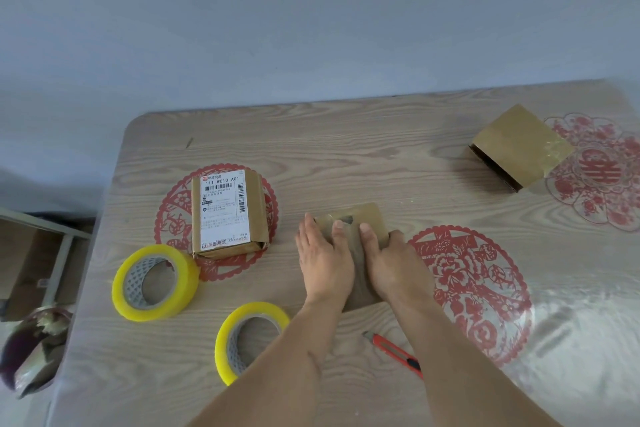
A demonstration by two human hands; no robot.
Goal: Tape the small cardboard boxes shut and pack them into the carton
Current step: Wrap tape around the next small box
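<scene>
Left hand (323,255) and right hand (391,258): both flat, fingers extended, pressing small cardboard box (367,222) at table (346,149) centre. Labelled box (225,213), two tape rolls (154,281) left.

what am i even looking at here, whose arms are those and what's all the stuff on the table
This is one picture from a camera worn on a person's head, looking down at their own arms. Both hands, left hand and right hand, press on a small cardboard box in the middle of the table. To the left sit a labelled box and two rolls of yellow tape. A red utility knife lies near the arms. Another box lies far right with one end open.
</scene>
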